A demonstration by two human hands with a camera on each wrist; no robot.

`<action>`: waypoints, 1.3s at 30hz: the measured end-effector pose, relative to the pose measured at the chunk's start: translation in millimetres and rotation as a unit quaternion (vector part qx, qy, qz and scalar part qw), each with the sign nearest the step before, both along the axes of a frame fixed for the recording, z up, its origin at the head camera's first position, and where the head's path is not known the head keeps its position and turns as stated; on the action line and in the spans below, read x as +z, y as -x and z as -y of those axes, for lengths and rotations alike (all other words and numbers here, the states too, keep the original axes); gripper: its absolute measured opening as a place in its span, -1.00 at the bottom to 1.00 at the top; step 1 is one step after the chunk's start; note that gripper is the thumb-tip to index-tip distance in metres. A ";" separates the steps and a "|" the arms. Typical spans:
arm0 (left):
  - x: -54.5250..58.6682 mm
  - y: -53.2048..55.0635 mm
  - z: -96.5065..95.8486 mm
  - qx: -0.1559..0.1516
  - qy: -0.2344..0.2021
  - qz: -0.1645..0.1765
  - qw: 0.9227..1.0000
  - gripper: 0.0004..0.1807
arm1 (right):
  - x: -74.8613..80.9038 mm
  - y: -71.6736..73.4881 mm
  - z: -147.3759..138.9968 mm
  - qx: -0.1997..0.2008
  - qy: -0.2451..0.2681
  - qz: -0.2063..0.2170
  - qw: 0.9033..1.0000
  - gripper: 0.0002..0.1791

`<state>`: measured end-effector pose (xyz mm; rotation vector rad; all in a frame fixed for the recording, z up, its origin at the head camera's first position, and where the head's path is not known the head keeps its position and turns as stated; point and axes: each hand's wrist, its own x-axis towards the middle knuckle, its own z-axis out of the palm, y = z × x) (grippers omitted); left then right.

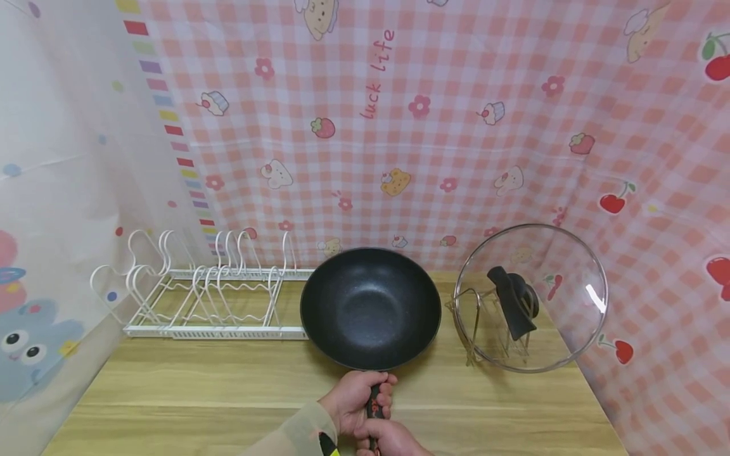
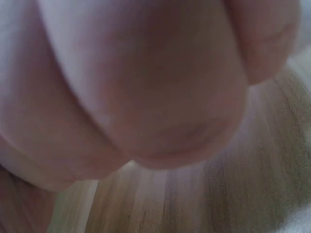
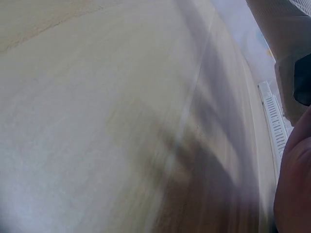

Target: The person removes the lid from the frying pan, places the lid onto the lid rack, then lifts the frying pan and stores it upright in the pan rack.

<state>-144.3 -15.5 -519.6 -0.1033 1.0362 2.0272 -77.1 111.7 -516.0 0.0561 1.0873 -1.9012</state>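
A black wok (image 1: 373, 310) with its bowl facing up is at the middle of the table, its long handle (image 1: 374, 406) pointing toward me. My left hand (image 1: 355, 398) grips this handle close to the bowl, thumb along the top and fingers curled round it. Just behind it, my right hand (image 1: 393, 438) holds the handle's near end. Curled fingers (image 2: 160, 87) fill most of the left wrist view, hiding the handle there. The right wrist view shows mostly tabletop, with part of a hand and a sleeve (image 3: 286, 58) at its right edge.
Left of the wok stands a white wire rack (image 1: 217, 332) with upright loops, its right end behind the wok's rim. To the right, a glass lid (image 1: 570, 278) with a black knob leans upright in a small wire stand (image 1: 470, 339). Patterned cloth (image 1: 365, 158) hangs around the wooden table (image 1: 228, 380).
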 end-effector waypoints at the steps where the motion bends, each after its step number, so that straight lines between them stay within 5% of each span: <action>1: -0.1 0.1 0.0 -0.001 0.002 0.000 1.000 -0.80 | -0.5 0.0 0.4 0.000 -0.002 -0.004 1.000 -0.65; 15: -4.9 -3.8 1.2 -0.001 0.005 -0.008 1.000 -0.81 | -6.7 1.0 5.7 0.028 -0.042 -0.021 0.999 -0.58; 24: -8.0 -5.4 0.9 0.005 0.012 -0.022 1.000 -0.85 | -12.3 -1.4 12.4 -0.013 -0.081 -0.020 0.996 -0.64; 39: -10.0 -6.1 0.7 0.005 0.010 -0.024 1.000 -0.85 | -12.5 -2.4 14.5 -0.023 -0.100 -0.033 0.994 -0.66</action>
